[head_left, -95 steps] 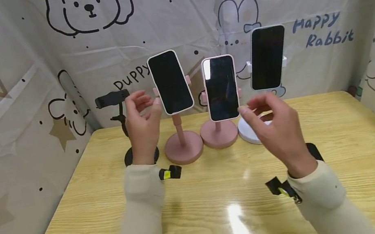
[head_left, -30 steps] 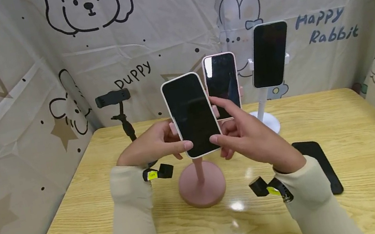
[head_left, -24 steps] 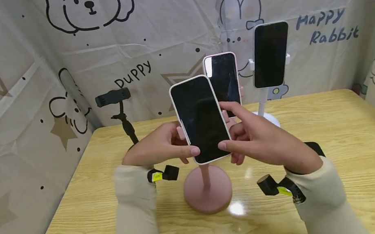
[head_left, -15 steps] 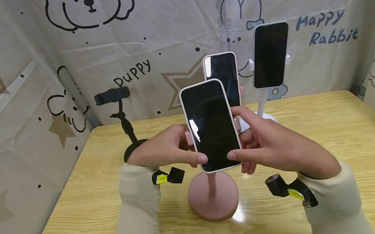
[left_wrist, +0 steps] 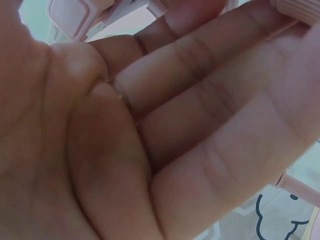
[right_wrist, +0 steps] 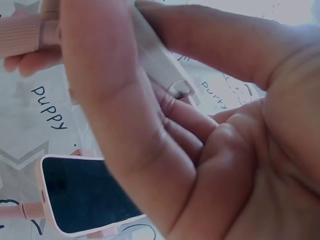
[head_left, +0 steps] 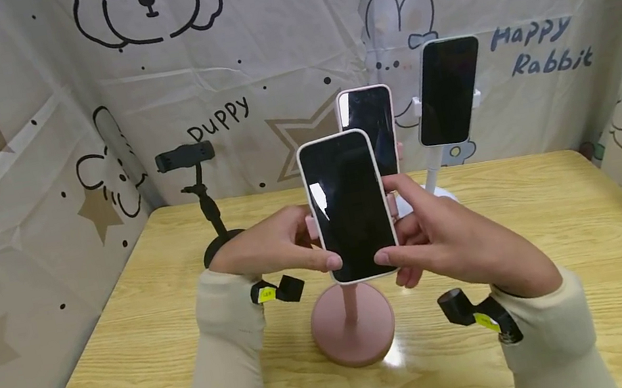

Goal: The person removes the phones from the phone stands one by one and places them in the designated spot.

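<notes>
A smartphone (head_left: 349,208) in a white case sits tilted in the pink clamp of a pink phone stand, whose round base (head_left: 353,325) rests on the table. My left hand (head_left: 273,247) holds its lower left side, thumb on the screen's edge, other fingers behind. On the other side my right hand (head_left: 455,242) grips it, thumb low on the screen and index finger by the clamp's right arm. In the left wrist view, fingers reach toward a ribbed pink collar (left_wrist: 300,9). The right wrist view shows that collar (right_wrist: 20,36) beyond the index finger.
Behind stands a phone in a pink case (head_left: 367,116), partly covered. At the back right, a white stand (head_left: 435,166) bears another phone (head_left: 450,91). A black stand (head_left: 208,204) with a phone-less holder is at the left. Printed cloth (head_left: 284,33) walls the table.
Both hands have taken hold of the phone on its pink stand. Stand and phone have come from the back row toward me and rightward; over the last half second they barely move.
</notes>
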`<state>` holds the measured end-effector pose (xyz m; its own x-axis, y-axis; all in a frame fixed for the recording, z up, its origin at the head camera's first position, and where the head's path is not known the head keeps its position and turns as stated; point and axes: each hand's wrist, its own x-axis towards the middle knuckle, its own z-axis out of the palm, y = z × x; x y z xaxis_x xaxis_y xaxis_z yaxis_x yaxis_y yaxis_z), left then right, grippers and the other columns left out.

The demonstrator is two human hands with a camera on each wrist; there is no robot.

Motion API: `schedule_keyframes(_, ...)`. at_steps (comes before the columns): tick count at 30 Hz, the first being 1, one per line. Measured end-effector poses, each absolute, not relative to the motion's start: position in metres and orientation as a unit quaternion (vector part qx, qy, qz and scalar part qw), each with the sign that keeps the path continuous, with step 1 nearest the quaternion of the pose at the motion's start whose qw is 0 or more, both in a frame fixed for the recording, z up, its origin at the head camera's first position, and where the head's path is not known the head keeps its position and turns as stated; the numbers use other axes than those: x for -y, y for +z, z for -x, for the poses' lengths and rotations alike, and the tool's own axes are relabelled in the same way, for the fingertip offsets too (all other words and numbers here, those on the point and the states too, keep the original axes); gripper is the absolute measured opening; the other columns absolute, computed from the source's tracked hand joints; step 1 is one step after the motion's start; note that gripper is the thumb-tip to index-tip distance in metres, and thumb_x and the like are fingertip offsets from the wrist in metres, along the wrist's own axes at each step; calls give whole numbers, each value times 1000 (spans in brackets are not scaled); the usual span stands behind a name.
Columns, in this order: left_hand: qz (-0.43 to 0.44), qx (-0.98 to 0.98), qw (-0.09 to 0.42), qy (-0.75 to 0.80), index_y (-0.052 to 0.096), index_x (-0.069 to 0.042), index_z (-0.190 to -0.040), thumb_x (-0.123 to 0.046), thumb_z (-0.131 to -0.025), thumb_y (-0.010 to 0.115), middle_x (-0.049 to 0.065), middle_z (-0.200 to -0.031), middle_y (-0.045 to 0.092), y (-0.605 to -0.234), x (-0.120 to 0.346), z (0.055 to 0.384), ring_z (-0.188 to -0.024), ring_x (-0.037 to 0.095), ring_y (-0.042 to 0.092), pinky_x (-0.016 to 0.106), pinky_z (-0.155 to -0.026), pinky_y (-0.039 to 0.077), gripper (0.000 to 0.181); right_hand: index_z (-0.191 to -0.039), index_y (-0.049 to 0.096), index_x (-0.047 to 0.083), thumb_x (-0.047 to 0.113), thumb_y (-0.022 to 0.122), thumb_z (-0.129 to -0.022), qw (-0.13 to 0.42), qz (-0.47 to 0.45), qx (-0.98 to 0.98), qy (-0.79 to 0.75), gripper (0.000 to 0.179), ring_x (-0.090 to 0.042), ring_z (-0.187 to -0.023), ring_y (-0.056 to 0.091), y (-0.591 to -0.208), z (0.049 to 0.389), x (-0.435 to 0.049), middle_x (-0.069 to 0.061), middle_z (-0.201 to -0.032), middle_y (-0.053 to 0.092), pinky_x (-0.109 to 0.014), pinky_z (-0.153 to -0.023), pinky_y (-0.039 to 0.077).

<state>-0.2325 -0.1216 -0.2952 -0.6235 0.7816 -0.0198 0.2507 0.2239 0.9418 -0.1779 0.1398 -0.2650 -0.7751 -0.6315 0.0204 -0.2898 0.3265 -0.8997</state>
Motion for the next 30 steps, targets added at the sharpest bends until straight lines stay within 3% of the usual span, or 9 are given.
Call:
schedule_keyframes(6,-361,-731,261,517,59,-15,-127,-23,-84,75,9,-104,69,-295,120,233,-85,24,62,40,-78,52,47,-142,20,21,11,71,-88,183,288,-786,-516,75,-29,-66,70,-267,181,-142,-12,-93,72,-42,-64,58)
schedule_keyframes(14,-368,-726,257,521,61,-13,-121,-21,-84,74,9,-94,67,-295,119,230,-76,18,56,32,-67,47,40,-145,15,31,8,71,-87,195,296,-760,-545,84,-32,-72,71,-272,185,-141,-18,-102,69,-47,-64,57)
schedule_keyframes(21,-369,-724,256,524,61,-11,-119,-17,-85,73,9,-91,64,-294,119,229,-73,18,54,31,-64,43,37,-144,14,30,7,72,-86,199,304,-750,-553,86,-33,-73,71,-277,190,-142,-19,-98,68,-48,-65,57)
schedule_keyframes(30,-378,-719,257,523,61,-10,-118,-13,-86,71,9,-99,65,-294,117,229,-76,20,57,29,-66,47,34,-142,18,32,2,72,-85,185,325,-747,-550,84,-31,-75,71,-283,195,-143,-16,-100,70,-45,-65,58)
